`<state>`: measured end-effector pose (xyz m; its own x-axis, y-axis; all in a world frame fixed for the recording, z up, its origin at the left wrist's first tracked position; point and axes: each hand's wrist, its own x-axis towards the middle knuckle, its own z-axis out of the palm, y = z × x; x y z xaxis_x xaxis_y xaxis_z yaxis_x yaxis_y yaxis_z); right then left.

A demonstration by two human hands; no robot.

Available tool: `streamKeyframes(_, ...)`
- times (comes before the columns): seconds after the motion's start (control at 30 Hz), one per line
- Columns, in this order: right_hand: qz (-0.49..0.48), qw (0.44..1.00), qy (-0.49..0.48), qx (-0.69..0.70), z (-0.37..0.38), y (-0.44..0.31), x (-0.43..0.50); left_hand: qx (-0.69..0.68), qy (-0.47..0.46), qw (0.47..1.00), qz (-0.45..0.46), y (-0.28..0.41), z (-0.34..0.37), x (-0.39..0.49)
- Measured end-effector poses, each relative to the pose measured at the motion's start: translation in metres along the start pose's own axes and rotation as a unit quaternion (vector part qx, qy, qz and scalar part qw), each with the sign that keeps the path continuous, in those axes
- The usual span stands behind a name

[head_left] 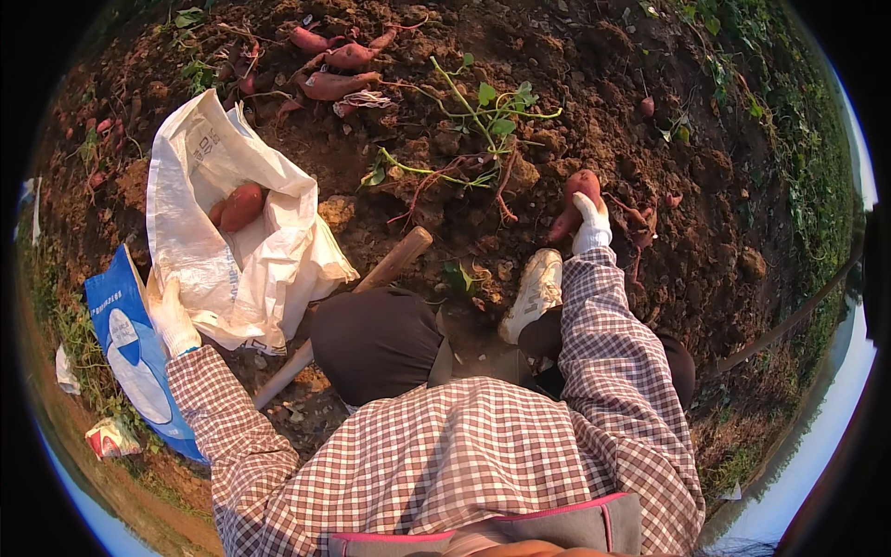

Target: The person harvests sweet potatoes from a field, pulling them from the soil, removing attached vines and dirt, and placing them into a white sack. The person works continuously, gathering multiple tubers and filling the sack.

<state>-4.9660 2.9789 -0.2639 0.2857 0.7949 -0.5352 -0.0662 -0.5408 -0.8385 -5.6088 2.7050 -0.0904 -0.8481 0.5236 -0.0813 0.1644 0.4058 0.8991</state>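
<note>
My right hand (592, 221), in a white glove, grips a red-skinned sweet potato (583, 183) just above the soil, beyond my right shoe (534, 292). The thumb lies across it; the other fingers are hidden. On the left, my gloved left hand (172, 319) holds the near-left edge of a white woven sack (289, 230). The sack's mouth gapes open, and reddish sweet potatoes (242, 207) show inside. How much more the sack holds is hidden by its folds. A blue printed bag (125, 327) lies against the outside of my left hand.
Several sweet potatoes (335, 85) lie on the far soil. A cut vine (487, 125) with roots is ahead of me. A wooden handle (397, 257) slants beside my left knee (376, 341). More roots (644, 226) lie right of my right hand. Green vines (786, 139) edge the right side.
</note>
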Motion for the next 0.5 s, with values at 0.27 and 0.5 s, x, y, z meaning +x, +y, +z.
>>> streamKeyframes(0.27, -0.112, 0.883, -0.414, 0.192, 0.186, -0.104, -0.143, -0.085, 0.058, 0.994, -0.02, 0.021, 0.011, -0.01)
streamKeyframes(0.5, -0.251, 0.797, -0.473, -0.277, 0.21, -0.186, -0.139, 0.05, 0.09, 0.995, 0.009, 0.039, -0.019, -0.029)
